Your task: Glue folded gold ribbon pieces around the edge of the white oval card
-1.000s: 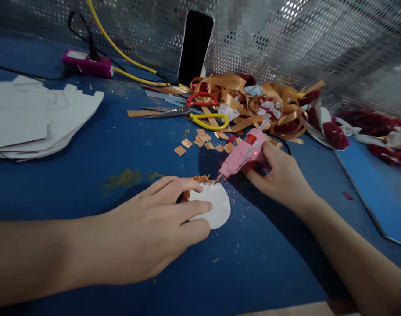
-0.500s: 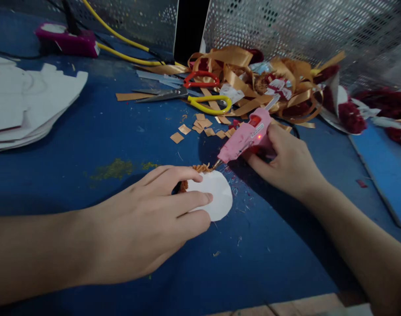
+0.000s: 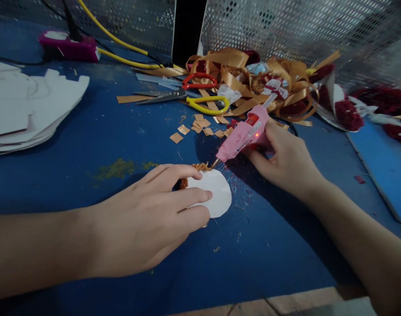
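A white round disc (image 3: 220,193) lies on the blue table, with folded brown ribbon trim (image 3: 202,166) along its upper left edge. My left hand (image 3: 154,215) rests on the disc, palm down, its fingers slightly apart and pressing on the white face. In my right hand (image 3: 282,158) is a pink glue gun (image 3: 241,138), gripped by its handle, an orange light glowing on its side. The gun's metal tip meets the disc's top edge beside the trim. Small brown ribbon squares (image 3: 200,124) are scattered behind the disc.
Scissors (image 3: 177,94) with red and yellow handles lie near a heap of gold ribbon (image 3: 240,66). White cut sheets (image 3: 26,109) are stacked at left. A purple power socket (image 3: 70,46) with a yellow cable sits behind them. Dark red pieces (image 3: 348,112) lie at right, by a blue board (image 3: 384,162).
The view has shifted slightly. Both hands, the disc and the glue gun keep nearly the same places relative to one another.
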Tool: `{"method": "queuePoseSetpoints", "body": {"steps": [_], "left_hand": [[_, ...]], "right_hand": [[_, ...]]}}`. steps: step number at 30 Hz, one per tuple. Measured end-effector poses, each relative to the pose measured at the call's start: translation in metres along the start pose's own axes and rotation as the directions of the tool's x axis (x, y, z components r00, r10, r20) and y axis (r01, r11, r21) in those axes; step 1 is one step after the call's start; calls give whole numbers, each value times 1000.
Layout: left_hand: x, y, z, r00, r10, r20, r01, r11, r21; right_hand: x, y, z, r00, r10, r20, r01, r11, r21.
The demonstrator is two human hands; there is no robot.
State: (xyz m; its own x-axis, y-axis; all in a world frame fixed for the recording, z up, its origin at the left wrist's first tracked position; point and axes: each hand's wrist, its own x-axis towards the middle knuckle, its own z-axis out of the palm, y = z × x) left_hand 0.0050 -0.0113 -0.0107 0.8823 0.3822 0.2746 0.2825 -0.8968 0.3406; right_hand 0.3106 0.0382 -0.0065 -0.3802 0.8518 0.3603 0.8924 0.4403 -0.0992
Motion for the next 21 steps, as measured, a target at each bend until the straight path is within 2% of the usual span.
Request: {"method": "queuePoseSetpoints", "body": {"steps": [5,11,21], "left_hand": [[0,0,0,1000,3,-9,-3,1000,-6],[0,0,-1,1000,-2,7,2,1000,-8],[-1,1,0,1000,-5,-12,5,1000,-11]], "right_hand": [[0,-1,-1,999,-33,-36,33,999,-10],[-1,-2,-5,1000,-6,-20,5,999,-35],[-1,0,-8,998,-47,-37,46,998,-37]]}}
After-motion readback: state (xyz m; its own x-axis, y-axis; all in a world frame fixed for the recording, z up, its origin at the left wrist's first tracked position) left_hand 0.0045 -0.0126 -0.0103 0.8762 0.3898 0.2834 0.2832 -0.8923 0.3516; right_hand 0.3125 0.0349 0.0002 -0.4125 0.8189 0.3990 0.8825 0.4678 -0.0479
